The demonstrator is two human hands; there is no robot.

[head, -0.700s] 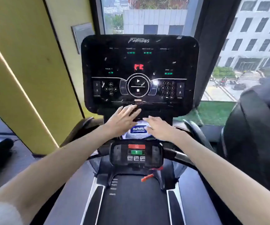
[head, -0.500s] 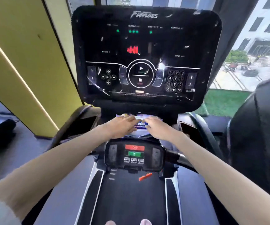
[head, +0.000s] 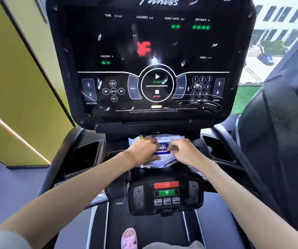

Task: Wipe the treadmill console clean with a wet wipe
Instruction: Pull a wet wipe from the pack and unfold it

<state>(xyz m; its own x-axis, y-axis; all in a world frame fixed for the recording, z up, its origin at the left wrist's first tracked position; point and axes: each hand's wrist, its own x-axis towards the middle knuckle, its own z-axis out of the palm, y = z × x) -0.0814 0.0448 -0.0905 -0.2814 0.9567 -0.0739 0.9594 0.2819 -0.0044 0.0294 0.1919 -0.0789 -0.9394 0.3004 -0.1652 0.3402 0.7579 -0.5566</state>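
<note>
— Where is the wipe pack?
— The wipe pack (head: pixel 162 147) lies on the ledge (head: pixel 116 150) just under the console (head: pixel 153 51), in the middle, between the left cup holder (head: pixel 83 157) and the right cup holder (head: pixel 218 150)

— And the hands?
— Both are on the pack. The left hand (head: pixel 142 151) lies across its left half, palm down. Whether its grip is closed round the pack or only pressing flat, I cannot tell. The right hand (head: pixel 184 151) has its fingers curled, and its grip pinches the pack at the blue label

— What does the console look like?
— Black and upright on the far side, with red and green figures lit. White flecks are scattered over the glass, and thin pale streaks cross the lower right corner by the number keys

— Anything nearer?
— A small control panel (head: pixel 166 193) with a red and a green button sits just near of the pack. Nearer than that, a pink slipper (head: pixel 129 237) stands on the belt (head: pixel 144 225). A yellow wall (head: pixel 19 78) is on the left and a window (head: pixel 273 33) on the right
</note>
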